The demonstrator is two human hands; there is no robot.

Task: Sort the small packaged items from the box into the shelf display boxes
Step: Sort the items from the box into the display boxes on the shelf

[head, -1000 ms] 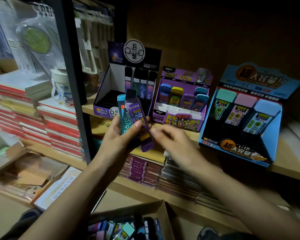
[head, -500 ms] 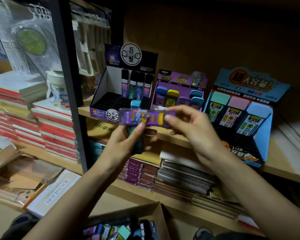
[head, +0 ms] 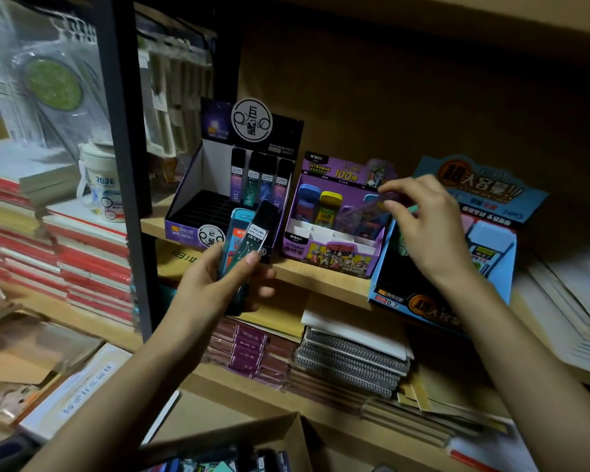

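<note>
At the shelf [head: 321,280], right fingers [head: 400,186] pinch a blurred pack [head: 363,212], left fingers [head: 244,267] grip packs [head: 257,237].

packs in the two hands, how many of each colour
teal pack: 1
black pack: 1
purple pack: 1
total: 3

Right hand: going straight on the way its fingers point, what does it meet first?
Probably the purple display box: the right hand pinches a blurred purple pack, fingers pointing left over the box, toward the yellow pack standing in it. Depth is unclear.
</note>
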